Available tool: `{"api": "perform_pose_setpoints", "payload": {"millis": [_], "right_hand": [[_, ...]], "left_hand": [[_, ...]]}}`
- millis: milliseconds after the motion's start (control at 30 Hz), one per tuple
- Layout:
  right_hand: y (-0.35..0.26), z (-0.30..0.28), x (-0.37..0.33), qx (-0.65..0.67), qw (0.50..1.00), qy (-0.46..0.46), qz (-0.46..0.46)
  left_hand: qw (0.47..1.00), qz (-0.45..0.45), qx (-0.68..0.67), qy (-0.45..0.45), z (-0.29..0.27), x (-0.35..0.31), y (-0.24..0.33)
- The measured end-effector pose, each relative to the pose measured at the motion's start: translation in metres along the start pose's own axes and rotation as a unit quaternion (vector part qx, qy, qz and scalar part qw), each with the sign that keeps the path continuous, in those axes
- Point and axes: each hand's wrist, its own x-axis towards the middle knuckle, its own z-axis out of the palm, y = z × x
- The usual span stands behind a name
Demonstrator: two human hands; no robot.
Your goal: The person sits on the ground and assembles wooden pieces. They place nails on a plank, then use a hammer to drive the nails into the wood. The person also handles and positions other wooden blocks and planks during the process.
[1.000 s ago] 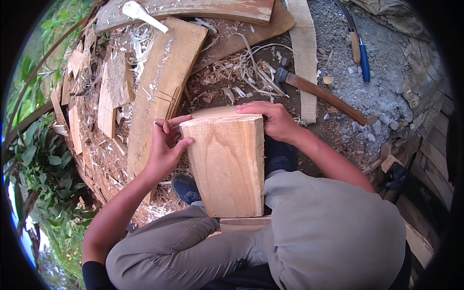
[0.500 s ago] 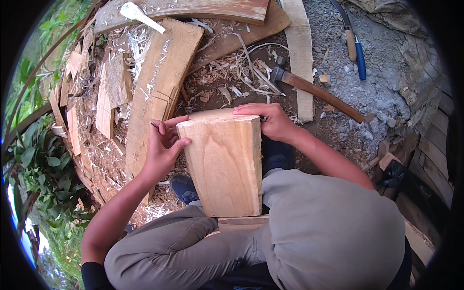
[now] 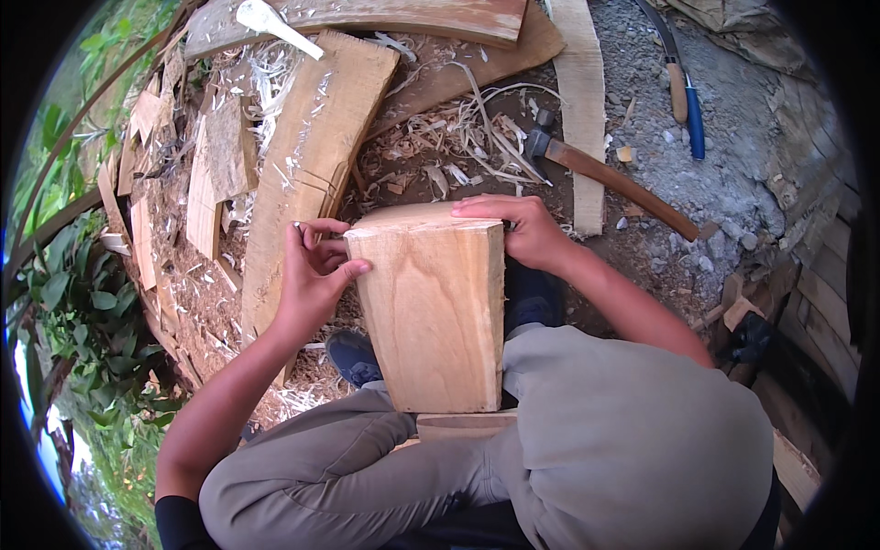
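A thick pale wooden block (image 3: 429, 321) stands upright between my legs, its broad grained face toward me and wider at the top. My left hand (image 3: 316, 266) pinches the block's upper left edge, thumb on the near side and fingers behind. A small thin stick-like thing (image 3: 298, 226) pokes out between its fingers; its kind is too small to tell. My right hand (image 3: 527, 231) grips the upper right corner, fingers lying along the top edge. The block's lower end rests by another piece of wood (image 3: 466, 424).
Beyond the block lie a wooden-handled hammer-like tool (image 3: 623, 188), a long plank (image 3: 307, 165) and wood shavings (image 3: 412, 151). A white spoon-shaped thing (image 3: 275, 26) rests at the far left. Two bladed tools, one with a blue handle (image 3: 695, 124), lie far right. Leafy plants (image 3: 101, 302) border the left.
The view has shifted slightly, so the surroundings sit a little to the right. The stick-like thing in my left hand has changed its angle. Both hands keep their hold on the block.
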Motion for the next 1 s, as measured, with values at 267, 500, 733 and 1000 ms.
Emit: {"api": "perform_pose_setpoints", "payload": {"millis": [267, 500, 733, 1000], "right_hand": [[-0.013, -0.003, -0.004, -0.066, 0.997, 0.023, -0.025], [-0.029, -0.006, -0.029, 0.122, 0.971, 0.146, 0.142], [-0.042, 0.000, -0.033, 0.209, 0.950, 0.162, 0.169], [-0.039, -0.016, -0.023, 0.154, 0.967, 0.103, 0.175]], "left_hand": [[0.997, -0.032, 0.054, 0.036, 0.005, -0.003, 0.004], [0.999, -0.015, -0.001, 0.049, 0.005, -0.004, 0.000], [0.998, -0.022, 0.009, 0.053, 0.007, -0.004, 0.004], [0.999, -0.016, 0.014, 0.048, 0.005, -0.004, 0.002]]}}
